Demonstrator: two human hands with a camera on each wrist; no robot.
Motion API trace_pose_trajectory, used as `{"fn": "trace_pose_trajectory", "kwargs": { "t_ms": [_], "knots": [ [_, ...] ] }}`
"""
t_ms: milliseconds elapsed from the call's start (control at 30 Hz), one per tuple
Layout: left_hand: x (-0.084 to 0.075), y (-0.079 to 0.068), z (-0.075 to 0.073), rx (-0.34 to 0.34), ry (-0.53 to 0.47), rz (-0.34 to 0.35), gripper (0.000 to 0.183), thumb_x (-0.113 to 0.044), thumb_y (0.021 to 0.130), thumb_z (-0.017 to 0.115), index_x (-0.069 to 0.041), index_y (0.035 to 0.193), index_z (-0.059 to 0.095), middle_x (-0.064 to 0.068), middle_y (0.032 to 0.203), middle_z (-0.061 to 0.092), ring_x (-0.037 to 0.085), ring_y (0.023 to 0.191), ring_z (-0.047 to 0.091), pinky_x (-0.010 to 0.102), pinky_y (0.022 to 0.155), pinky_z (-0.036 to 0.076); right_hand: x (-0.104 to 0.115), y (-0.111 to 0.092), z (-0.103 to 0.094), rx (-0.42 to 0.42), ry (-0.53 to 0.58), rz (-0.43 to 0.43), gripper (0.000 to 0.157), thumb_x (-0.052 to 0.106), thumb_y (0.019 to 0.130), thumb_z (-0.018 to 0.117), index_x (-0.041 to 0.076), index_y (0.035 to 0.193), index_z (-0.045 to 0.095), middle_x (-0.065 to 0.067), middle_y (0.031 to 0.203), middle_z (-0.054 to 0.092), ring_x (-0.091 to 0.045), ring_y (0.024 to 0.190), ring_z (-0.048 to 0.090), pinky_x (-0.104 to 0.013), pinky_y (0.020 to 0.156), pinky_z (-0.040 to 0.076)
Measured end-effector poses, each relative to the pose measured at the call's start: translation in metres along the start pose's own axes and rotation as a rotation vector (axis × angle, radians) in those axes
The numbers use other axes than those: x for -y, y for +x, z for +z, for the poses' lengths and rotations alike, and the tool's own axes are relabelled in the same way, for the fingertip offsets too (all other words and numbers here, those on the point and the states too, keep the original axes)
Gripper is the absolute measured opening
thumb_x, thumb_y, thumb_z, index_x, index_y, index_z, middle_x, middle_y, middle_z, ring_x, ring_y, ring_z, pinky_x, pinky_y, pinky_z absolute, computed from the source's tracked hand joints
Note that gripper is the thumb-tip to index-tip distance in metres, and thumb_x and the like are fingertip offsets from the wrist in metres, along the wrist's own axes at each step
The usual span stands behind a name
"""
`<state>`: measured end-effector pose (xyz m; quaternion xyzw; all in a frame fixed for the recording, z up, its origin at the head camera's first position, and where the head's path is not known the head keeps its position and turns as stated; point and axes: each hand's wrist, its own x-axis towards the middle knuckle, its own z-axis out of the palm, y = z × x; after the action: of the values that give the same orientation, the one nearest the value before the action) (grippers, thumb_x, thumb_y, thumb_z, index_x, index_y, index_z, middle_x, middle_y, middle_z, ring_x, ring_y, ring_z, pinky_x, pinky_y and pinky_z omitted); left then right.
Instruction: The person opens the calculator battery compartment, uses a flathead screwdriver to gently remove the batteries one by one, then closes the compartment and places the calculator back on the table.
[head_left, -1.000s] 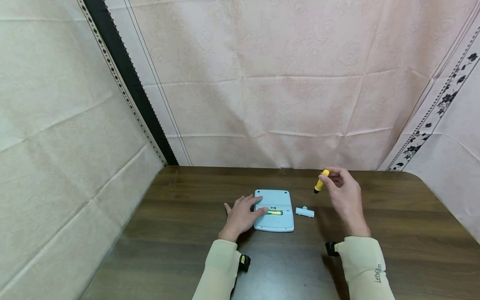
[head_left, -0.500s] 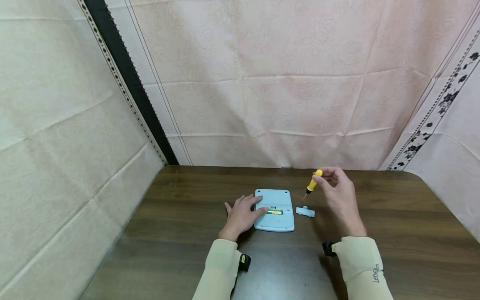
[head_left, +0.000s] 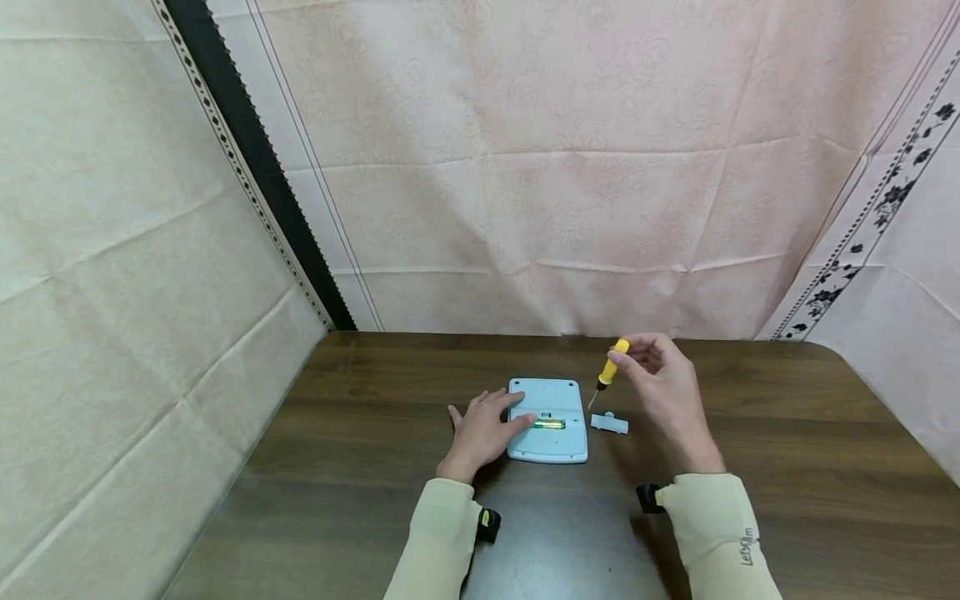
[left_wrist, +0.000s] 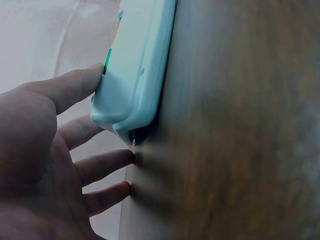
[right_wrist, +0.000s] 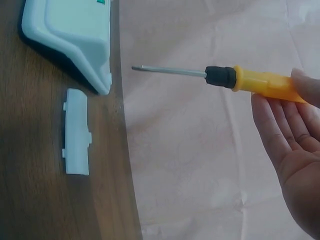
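A light blue calculator-like device (head_left: 558, 446) lies back side up on the wooden table, its battery slot uncovered. Inside the slot shows a green-and-gold battery (head_left: 553, 424). My left hand (head_left: 478, 437) rests on the device's left side with fingers spread; in the left wrist view the thumb (left_wrist: 75, 87) touches its top near the slot. Between thumb and fingers, my right hand (head_left: 667, 392) holds a screwdriver (right_wrist: 265, 84) by its yellow handle. Its metal shaft points down and left, above the table by the device's right edge. Below the tip lies the light blue battery cover (head_left: 610, 423).
The brown wooden table (head_left: 360, 467) runs back to a pale patterned cloth (head_left: 600, 208) hanging behind it. Another cloth (head_left: 150, 333) hangs along the left side. Wrist straps with small black devices sit at both cuffs.
My right hand has moved left with the screwdriver, bringing its tip from right of the battery cover to near the device's right edge. My left hand and the device have stayed put.
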<state>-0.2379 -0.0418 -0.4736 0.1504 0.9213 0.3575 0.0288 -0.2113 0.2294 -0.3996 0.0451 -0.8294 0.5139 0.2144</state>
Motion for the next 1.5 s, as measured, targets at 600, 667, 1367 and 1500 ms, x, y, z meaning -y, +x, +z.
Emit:
{"fn": "trace_pose_trajectory", "kwargs": {
  "t_ms": [600, 667, 1367, 1500],
  "knots": [
    [-0.002, 0.000, 0.000, -0.005, 0.008, -0.001, 0.054, -0.048, 0.105, 0.065, -0.020, 0.151, 0.063, 0.014, 0.161, 0.049, 0.044, 0.153, 0.034, 0.085, 0.113, -0.001, 0.006, -0.002, 0.014, 0.070, 0.045, 0.002, 0.031, 0.020, 0.100, 0.079, 0.001, 0.120, 0.065, -0.011, 0.113, 0.069, -0.021, 0.099, 0.065, -0.013, 0.087, 0.052],
    [-0.002, 0.000, 0.000, -0.006, 0.011, -0.005, 0.054, -0.048, 0.104, 0.065, -0.020, 0.151, 0.063, 0.014, 0.161, 0.049, 0.044, 0.153, 0.035, 0.085, 0.113, -0.001, 0.006, -0.002, 0.016, 0.078, 0.047, 0.000, 0.031, 0.019, 0.099, 0.079, 0.002, 0.120, 0.065, -0.011, 0.112, 0.069, -0.022, 0.099, 0.066, -0.013, 0.087, 0.052],
    [-0.003, 0.000, 0.000, -0.004, 0.002, -0.009, 0.054, -0.048, 0.104, 0.065, -0.019, 0.150, 0.064, 0.015, 0.160, 0.050, 0.045, 0.152, 0.035, 0.085, 0.113, -0.001, 0.001, -0.003, 0.023, 0.137, 0.020, 0.031, 0.032, 0.023, 0.099, 0.080, 0.004, 0.120, 0.064, -0.010, 0.111, 0.069, -0.024, 0.101, 0.064, -0.018, 0.087, 0.051],
    [-0.003, 0.000, -0.001, -0.006, 0.001, -0.009, 0.053, -0.047, 0.104, 0.066, -0.019, 0.149, 0.065, 0.015, 0.160, 0.050, 0.045, 0.152, 0.035, 0.085, 0.112, -0.001, 0.000, -0.002, 0.019, 0.152, 0.005, 0.047, 0.030, 0.021, 0.100, 0.078, 0.004, 0.119, 0.063, -0.011, 0.112, 0.069, -0.025, 0.101, 0.065, -0.020, 0.086, 0.052]
  ]
}}
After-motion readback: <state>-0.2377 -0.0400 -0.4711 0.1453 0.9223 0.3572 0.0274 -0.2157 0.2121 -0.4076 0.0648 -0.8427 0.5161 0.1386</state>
